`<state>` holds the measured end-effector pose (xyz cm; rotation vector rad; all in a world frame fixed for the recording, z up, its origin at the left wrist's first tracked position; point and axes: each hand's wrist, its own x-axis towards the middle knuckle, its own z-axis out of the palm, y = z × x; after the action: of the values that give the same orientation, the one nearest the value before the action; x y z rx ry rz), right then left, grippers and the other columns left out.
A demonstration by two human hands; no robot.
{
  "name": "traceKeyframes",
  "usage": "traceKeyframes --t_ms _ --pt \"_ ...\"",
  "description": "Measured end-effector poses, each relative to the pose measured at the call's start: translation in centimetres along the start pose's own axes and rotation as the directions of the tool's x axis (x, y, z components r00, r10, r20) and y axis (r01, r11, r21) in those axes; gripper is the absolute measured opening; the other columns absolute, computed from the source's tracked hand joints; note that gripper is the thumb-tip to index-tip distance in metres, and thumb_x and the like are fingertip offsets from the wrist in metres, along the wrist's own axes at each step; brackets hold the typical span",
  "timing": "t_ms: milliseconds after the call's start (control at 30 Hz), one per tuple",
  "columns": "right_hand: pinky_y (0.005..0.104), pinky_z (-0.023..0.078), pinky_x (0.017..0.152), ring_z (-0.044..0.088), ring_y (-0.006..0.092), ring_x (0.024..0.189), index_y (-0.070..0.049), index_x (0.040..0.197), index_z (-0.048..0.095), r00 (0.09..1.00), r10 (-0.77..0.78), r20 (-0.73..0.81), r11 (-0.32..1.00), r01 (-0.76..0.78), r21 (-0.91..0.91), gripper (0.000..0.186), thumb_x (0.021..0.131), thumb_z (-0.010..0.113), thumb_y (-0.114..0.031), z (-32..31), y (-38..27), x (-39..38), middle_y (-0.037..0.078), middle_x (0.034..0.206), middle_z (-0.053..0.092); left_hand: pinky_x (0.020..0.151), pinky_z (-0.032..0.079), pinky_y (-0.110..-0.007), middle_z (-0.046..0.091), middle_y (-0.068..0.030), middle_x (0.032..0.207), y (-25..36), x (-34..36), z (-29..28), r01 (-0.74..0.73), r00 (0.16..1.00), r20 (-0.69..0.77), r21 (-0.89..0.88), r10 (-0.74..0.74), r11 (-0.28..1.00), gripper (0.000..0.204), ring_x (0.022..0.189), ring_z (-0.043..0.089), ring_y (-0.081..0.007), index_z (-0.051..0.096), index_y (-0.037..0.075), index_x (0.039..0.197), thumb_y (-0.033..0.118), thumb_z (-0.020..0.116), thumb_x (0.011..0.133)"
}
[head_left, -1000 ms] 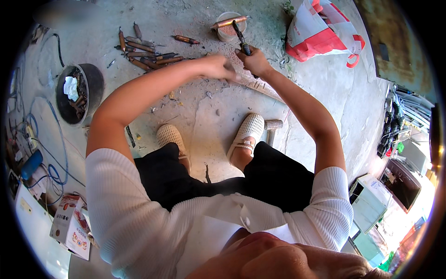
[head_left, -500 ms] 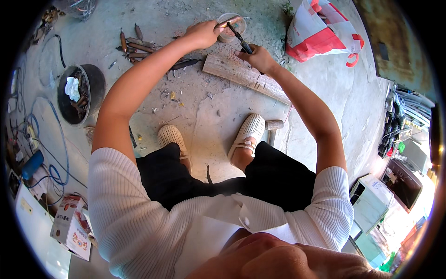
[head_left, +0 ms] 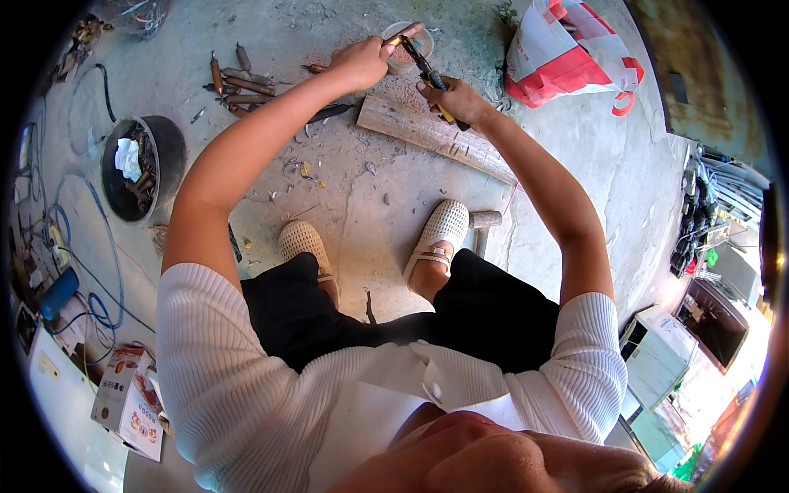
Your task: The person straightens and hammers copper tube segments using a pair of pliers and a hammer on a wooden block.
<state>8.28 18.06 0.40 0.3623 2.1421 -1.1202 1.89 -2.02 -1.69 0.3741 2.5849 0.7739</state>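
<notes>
My left hand (head_left: 362, 66) is closed around a short copper-coloured tube (head_left: 408, 33), held out over a clear round tub (head_left: 423, 45) with reddish bits in it. My right hand (head_left: 457, 102) grips a pair of pliers (head_left: 421, 62) with black and yellow handles. The dark jaws of the pliers meet the tube beside my left fingertips; whether they bite on it I cannot tell. Beneath my right hand lies a wooden plank (head_left: 411, 125). More brown metal tubes (head_left: 246, 85) lie in a loose pile to the left of my left hand.
A black bucket (head_left: 171, 160) with brown pieces and a crumpled white wrapper stands left. A red and white bag (head_left: 559, 57) sits at far right. A hammer (head_left: 483, 222) lies by my right shoe. Blue hose (head_left: 115, 246) and a carton (head_left: 127, 398) are at the left edge.
The pliers have turned in my right hand, so their yellow handle parts now show, and the handles look farther apart. My left hand and the tube have barely moved.
</notes>
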Motion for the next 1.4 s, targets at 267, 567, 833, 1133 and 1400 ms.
traceKeyframes --t_ms 267,567,833,1133,1400 --pt "0.04 0.047 0.066 0.06 0.0298 0.066 0.0 0.085 0.062 0.98 -0.114 -0.162 0.958 0.065 -0.278 0.051 0.081 0.061 -0.051 0.2 1.8 0.8 0.018 0.069 0.061 0.082 0.044 -0.047 0.061 -0.0204 0.103 -0.1 0.9 -0.1 -0.017 0.995 0.102 -0.03 0.02 0.999 0.042 0.098 0.058 -0.0384 0.051 0.003 0.114 0.038 0.035 0.098" --pt "0.0445 0.05 0.077 0.062 0.0399 0.085 -0.008 0.098 0.065 0.892 -0.318 -0.322 0.783 0.056 -0.62 0.035 0.081 0.059 -0.038 -2.0 0.4 0.8 0.022 0.09 0.065 0.085 0.038 -0.047 0.064 -0.0213 0.096 0.4 0.9 0.4 -0.181 0.983 0.053 0.207 0.174 0.961 0.033 0.093 0.06 -0.0374 0.044 0.004 0.11 0.033 0.033 0.099" --pt "0.0421 0.049 0.081 0.062 0.0373 0.089 -0.005 0.099 0.063 0.95 -0.232 -0.21 0.864 0.102 -0.493 0.043 0.079 0.06 -0.043 -3.6 0.1 1.2 0.021 0.09 0.066 0.084 0.038 -0.046 0.067 -0.0172 0.086 0.4 2.0 0.0 -0.212 0.972 -0.057 0.21 0.228 0.954 0.033 0.087 0.063 -0.0355 0.046 0.005 0.111 0.034 0.035 0.098" --pt "0.0388 0.047 0.081 0.062 0.0342 0.09 0.0 0.102 0.061 0.982 -0.088 -0.167 0.901 0.007 -0.434 0.062 0.076 0.061 -0.056 -2.9 0.8 0.3 0.021 0.094 0.065 0.083 0.036 -0.048 0.067 -0.0139 0.092 0.7 1.7 -0.2 -0.137 0.985 -0.07 0.255 0.16 0.957 0.033 0.088 0.063 -0.0323 0.05 0.011 0.113 0.037 0.036 0.097" --pt "0.0351 0.046 0.067 0.059 0.0238 0.072 0.0 0.089 0.063 0.999 0.007 -0.04 0.975 -0.016 -0.223 0.056 0.077 0.061 -0.055 -2.8 0.9 0.2 0.011 0.078 0.062 0.082 0.043 -0.047 0.064 -0.0172 0.098 -0.3 2.7 0.5 -0.128 0.988 -0.068 0.129 0.137 0.983 0.041 0.094 0.06 -0.0352 0.051 0.007 0.114 0.041 0.036 0.097"
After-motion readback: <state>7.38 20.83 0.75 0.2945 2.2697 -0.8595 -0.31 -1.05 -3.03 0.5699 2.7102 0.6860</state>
